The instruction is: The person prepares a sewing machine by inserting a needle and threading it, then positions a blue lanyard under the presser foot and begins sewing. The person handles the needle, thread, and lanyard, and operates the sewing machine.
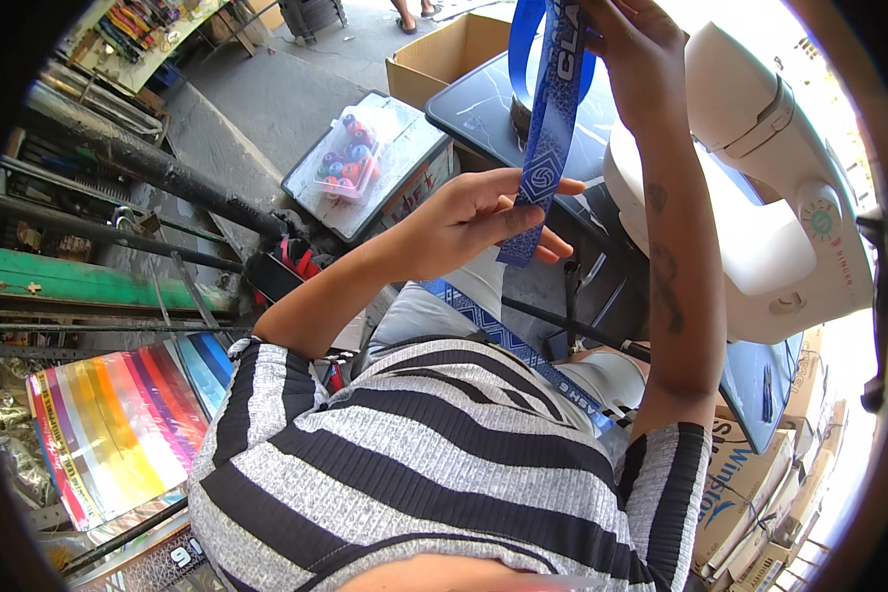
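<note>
A blue printed strap point(551, 128) hangs from my right hand point(633, 44) at the top, with a plainer blue loop point(521, 49) behind it. My right fingers are closed on the strap and partly out of sight. My left hand point(474, 222) holds the strap lower down, thumb across its front and fingers behind it, some fingertips sticking out past its edge. Another length of patterned blue strap point(483, 326) lies across my lap.
A white sewing machine point(740, 266) stands right, on a dark tabletop point(464, 109). A cardboard box point(424, 59), a tub of colored balls point(345, 158), metal bars point(128, 163), color swatches point(118, 414) and stacked cartons point(730, 493) surround me. Someone's feet point(407, 20) show behind.
</note>
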Motion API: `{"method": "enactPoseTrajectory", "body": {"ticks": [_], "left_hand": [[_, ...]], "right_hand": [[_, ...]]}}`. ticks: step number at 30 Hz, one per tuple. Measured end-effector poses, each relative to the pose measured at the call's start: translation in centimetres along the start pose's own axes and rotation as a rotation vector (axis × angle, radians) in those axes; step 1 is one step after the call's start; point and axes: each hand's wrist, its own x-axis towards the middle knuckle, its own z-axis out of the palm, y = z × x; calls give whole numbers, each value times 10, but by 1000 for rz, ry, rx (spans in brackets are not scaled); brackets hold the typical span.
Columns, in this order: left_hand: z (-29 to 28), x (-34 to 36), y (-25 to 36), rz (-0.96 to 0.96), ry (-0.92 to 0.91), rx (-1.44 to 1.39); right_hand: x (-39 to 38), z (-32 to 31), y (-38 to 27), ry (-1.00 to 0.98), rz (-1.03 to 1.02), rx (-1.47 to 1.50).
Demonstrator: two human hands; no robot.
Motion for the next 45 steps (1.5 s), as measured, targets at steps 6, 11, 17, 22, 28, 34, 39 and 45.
{"method": "enactPoseTrajectory", "body": {"ticks": [6, 11, 17, 22, 28, 34, 39, 45], "left_hand": [[0, 1, 1, -42, -18, -24], [2, 2, 2, -37, -19, -62], [2, 1, 7, -171, -2, -104], [4, -1, 11, -224, -1, -95], [-4, -1, 9, -46, -90, -163], [-24, -13, 9, -166, 172, -454], [-90, -42, -3, -377, 113, -265], [-180, -89, -44, -891, -305, 41]], "right_hand": [[-1, -1, -3, 12, -15, -57], [-1, 0, -2, 17, -9, -65], [-2, -1, -1, 19, -21, -67], [-3, 1, -4, 6, -33, -79], [-39, 2, -18, -187, 90, -17], [-141, -13, -31, -431, 388, -203], [-227, -90, -62, -192, 746, -80], [-340, -216, -124, 28, 1219, -348]]}}
